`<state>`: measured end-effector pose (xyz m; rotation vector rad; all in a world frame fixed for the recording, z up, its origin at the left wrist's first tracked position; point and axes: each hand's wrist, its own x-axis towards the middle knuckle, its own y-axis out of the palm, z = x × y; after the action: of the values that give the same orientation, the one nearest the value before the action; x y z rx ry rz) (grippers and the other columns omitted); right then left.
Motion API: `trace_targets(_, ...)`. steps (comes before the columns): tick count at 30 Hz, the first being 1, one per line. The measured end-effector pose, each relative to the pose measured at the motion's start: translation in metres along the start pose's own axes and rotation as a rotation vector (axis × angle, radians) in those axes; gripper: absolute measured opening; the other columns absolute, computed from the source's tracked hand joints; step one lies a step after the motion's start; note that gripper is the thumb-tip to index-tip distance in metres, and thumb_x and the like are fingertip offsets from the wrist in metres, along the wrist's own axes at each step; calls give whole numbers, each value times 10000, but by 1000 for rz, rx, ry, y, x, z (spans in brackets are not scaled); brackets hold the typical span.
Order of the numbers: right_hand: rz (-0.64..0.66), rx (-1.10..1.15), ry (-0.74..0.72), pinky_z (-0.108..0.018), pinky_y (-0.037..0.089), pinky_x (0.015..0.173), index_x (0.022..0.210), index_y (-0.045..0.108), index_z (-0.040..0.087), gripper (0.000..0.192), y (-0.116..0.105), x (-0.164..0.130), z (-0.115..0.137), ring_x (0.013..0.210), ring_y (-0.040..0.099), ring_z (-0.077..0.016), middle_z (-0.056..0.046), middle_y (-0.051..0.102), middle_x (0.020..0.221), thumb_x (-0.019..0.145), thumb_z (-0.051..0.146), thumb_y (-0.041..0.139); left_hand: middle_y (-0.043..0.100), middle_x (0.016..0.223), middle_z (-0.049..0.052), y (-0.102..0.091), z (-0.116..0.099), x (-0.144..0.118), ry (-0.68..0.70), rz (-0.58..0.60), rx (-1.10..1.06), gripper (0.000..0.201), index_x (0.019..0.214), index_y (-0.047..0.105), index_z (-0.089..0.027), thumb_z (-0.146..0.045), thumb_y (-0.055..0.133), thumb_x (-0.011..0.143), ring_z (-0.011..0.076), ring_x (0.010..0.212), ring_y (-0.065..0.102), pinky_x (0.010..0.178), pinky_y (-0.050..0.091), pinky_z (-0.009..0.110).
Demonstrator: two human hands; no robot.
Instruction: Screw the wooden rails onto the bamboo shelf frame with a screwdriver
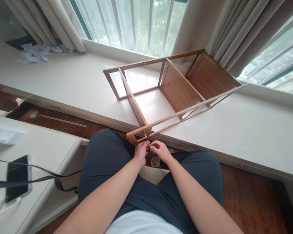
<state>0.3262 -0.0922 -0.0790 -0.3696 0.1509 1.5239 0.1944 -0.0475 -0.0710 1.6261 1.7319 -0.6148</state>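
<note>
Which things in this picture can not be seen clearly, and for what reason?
Head view:
- What the left hand and right hand pinch between them: too small, covered by the fingers.
- Near corner of the wooden shelf frame: partly hidden behind the hands.
- Small red and white object under the right hand: mostly covered.
- Phone screen: dark, a black strap crosses it.
- Crumpled papers: too far to read.
</note>
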Motion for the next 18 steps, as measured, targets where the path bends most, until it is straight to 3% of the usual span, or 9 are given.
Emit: trace_targets(18, 12, -2, -36, -273, 464, 673, 939, 653, 190, 276, 1, -3, 2, 690, 600, -159, -1, 675, 769, 771, 387, 746, 654, 740, 29, 1, 0, 0, -10, 51, -23, 432, 892, 772, -153, -431, 841, 568, 91, 569, 495, 506, 295, 210)
